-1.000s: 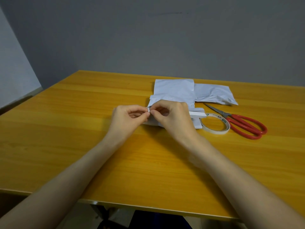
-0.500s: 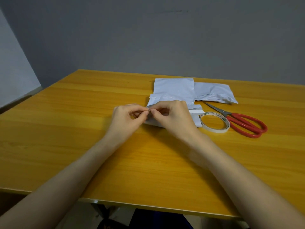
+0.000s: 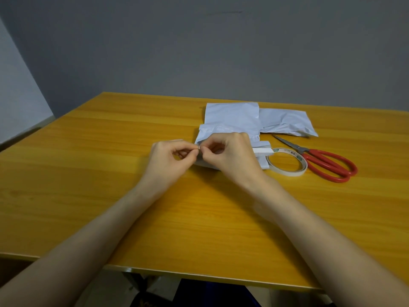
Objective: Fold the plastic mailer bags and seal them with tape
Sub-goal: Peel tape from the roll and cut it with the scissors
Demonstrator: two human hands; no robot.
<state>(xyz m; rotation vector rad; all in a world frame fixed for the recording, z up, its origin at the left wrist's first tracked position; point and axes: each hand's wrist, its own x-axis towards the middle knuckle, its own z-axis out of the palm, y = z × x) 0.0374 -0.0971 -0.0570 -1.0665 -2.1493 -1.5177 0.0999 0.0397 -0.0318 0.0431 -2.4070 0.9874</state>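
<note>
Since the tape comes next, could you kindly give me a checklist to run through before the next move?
1. Both hands, left hand and right hand, pinch one small piece at the fingertips: ok.
2. What that piece is: cannot tell.
3. Folded white plastic mailer bag lies on the yellow wooden table: ok.
4. White roll of tape lies within reach, right of the hands: ok.
5. Red-handled scissors lie on the table, blades closed: ok.
6. Bag already sealed: cannot tell.
</note>
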